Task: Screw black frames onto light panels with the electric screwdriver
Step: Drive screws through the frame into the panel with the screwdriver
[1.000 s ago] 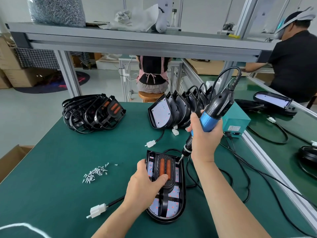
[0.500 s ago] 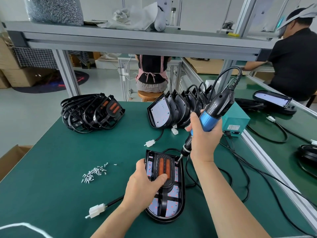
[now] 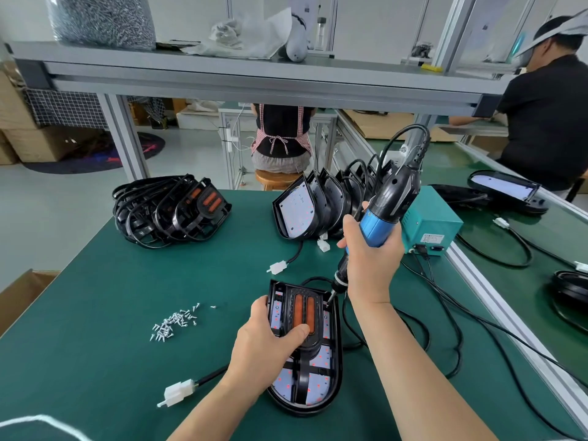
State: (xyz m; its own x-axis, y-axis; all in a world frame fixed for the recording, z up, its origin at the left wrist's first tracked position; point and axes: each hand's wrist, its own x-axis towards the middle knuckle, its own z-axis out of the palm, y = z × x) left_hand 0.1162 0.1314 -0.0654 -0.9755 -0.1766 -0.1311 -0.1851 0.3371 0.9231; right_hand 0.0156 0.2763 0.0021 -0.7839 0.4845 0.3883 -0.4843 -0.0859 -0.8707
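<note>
Light panel (image 3: 319, 358) partly hidden under left hand (image 3: 264, 348) gripping its black frame (image 3: 300, 375), right hand (image 3: 370, 265) clasping screwdriver (image 3: 380, 224), bit tip (image 3: 328, 299) indistinct

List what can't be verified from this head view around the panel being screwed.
All from the head view:
1. The screw under the electric screwdriver bit is too small to see, so I cannot tell whether it is seated.
2. The left side of the light panel is covered by the left hand.
3. The screwdriver trigger is hidden by the right hand.
4. The teal power box label is too small to read.
5. The loose screws are too small to count.
</note>
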